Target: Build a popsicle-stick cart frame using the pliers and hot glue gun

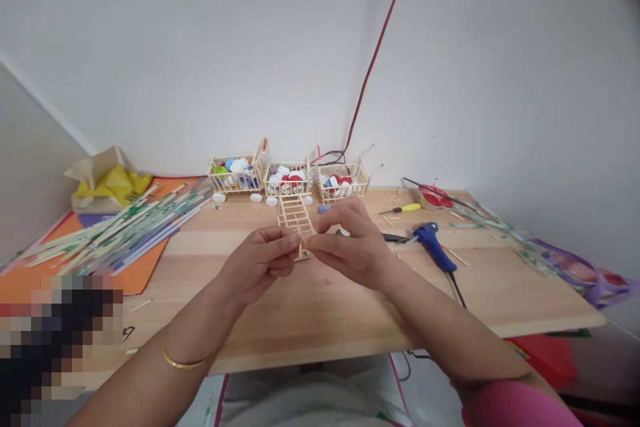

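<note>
My left hand (260,263) and my right hand (350,240) meet over the middle of a wooden board (350,307). Both pinch the near end of a small ladder-like frame of thin wooden sticks (296,217), which reaches away from me toward the wall. The left fingers are curled with thumb and forefinger closed on the frame's lower end. The right fingers close on it from the right side. A gold bangle (183,363) sits on my left wrist.
Three little stick baskets (290,178) with coloured bottle caps line the wall. A blue glue gun (434,245), a yellow-handled tool (403,209) and a red tape roll (434,197) lie right. A pile of long sticks (120,230) on orange paper lies left.
</note>
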Demonstrator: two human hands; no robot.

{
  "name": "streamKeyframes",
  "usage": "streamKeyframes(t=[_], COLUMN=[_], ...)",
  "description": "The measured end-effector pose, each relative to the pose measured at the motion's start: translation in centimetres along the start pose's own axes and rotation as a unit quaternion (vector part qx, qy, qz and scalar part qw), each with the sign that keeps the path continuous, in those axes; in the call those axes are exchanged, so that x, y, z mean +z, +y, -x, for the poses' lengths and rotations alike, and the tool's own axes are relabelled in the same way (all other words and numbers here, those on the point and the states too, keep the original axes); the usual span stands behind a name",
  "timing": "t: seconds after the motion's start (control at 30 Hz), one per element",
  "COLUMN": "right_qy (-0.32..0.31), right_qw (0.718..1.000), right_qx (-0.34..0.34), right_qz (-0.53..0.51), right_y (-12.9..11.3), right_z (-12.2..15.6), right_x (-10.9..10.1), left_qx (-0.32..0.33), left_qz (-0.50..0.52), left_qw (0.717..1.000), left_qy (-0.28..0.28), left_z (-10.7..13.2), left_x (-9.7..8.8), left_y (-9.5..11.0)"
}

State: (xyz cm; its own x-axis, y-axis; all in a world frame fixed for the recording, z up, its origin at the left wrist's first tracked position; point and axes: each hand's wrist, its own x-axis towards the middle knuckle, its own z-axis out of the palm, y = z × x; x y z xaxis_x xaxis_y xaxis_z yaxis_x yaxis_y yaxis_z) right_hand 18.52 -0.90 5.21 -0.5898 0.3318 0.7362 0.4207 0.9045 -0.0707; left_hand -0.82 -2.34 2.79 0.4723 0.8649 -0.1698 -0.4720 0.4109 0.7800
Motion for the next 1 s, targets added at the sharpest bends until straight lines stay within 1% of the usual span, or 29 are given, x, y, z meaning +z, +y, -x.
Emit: streamKeyframes(t=[0.07, 0.2, 0.37, 0.47, 0.63, 0.73, 0.8, 0.87, 0.9, 0.93, 1.0], right_qy=[-0.002, 0.013, 0.022, 0.03, 0.047, 0.027, 0.011, -0.003, -0.013, -0.027, -0.068], right_qw=[1.0, 0.998, 0.992, 0.989, 0.993, 0.996, 0.998, 0.999, 0.999, 0.998, 0.995], right_qx=[0.0, -0.004, -0.004, -0.009, -0.03, -0.033, -0.016, 0.018, 0.035, 0.052, 0.078], right_qz=[-0.019, -0.062, -0.124, -0.144, -0.106, -0.078, -0.064, -0.046, -0.034, -0.022, 0.001], right_y=[0.1, 0.4, 0.2, 0.1, -0.1, -0.3, -0.2, 0.1, 0.4, 0.7, 1.3], right_z=[-0.1, -0.2, -0.6, -0.8, -0.3, -0.3, -0.7, -1.2, -1.5, -1.7, -1.9], right_x=[0.3, 1.0, 1.2, 1.2, 1.7, 1.5, 0.8, -0.2, -0.7, -1.1, -1.7], left_qx=[-0.001, -0.005, -0.005, -0.002, -0.008, -0.006, -0.017, -0.002, 0.024, 0.063, 0.14], left_qz=[0.032, 0.074, 0.07, 0.063, 0.068, 0.064, 0.04, -0.004, -0.03, -0.055, -0.091], left_qw=[0.999, 0.997, 0.997, 0.998, 0.997, 0.998, 0.999, 1.0, 0.998, 0.993, 0.974], left_qy=[0.001, -0.006, -0.011, -0.018, -0.018, -0.013, -0.015, 0.01, 0.039, 0.078, 0.152], left_z=[0.0, 0.0, 0.2, 0.3, 0.3, 0.2, 0.1, -0.1, -0.2, -0.3, -0.4], left_x=[0.0, 0.2, 0.4, 0.5, 0.7, 0.7, 0.5, 0.1, -0.1, -0.3, -0.6], left_y=[-0.3, -0.8, -0.8, -0.7, -1.0, -1.4, -1.3, -0.9, -0.5, -0.1, 0.6])
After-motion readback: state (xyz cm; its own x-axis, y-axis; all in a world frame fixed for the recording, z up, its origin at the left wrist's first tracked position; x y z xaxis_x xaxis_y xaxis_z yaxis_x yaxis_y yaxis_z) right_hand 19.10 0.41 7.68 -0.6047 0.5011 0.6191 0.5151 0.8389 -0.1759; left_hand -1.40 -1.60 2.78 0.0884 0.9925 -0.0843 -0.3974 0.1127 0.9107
